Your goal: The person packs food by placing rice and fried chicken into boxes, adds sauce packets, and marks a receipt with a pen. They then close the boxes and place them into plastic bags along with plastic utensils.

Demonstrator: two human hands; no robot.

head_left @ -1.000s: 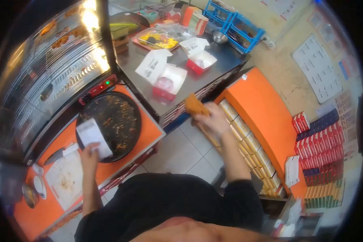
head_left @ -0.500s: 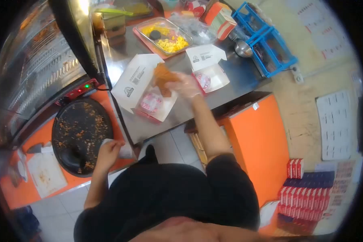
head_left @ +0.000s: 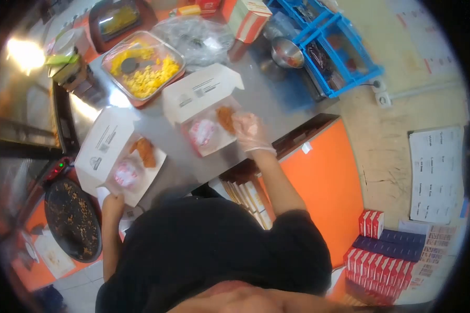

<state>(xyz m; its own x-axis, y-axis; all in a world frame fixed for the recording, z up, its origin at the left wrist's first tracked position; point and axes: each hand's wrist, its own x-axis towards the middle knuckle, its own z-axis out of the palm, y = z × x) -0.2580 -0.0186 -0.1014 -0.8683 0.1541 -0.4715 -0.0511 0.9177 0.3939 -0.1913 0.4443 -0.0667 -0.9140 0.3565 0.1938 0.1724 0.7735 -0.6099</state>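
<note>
My right hand [head_left: 251, 134], in a clear plastic glove, grips a piece of fried chicken [head_left: 225, 119] inside the right-hand open carton [head_left: 215, 148]. Beside that piece lies a round bundle [head_left: 201, 131] in white wrap with pink print. To the left, a second open carton [head_left: 148, 180] contains another fried chicken piece [head_left: 144, 152] and a similar wrapped bundle [head_left: 125, 173]. My left hand [head_left: 113, 205], bare, is closed on a white piece of paper [head_left: 103, 193] near this carton's front left corner.
A clear tray of yellow food [head_left: 150, 82] sits behind the cartons, with a plastic bag [head_left: 196, 39] next to it. Blue baskets [head_left: 344, 62] and a metal bowl [head_left: 287, 53] stand at the back right. A dark round crumb-covered tray [head_left: 73, 219] lies at the left.
My right hand has moved from the left carton to the right one with chicken. A chicken piece now lies in the left carton. My left hand, still with the paper, is closer to that carton.
</note>
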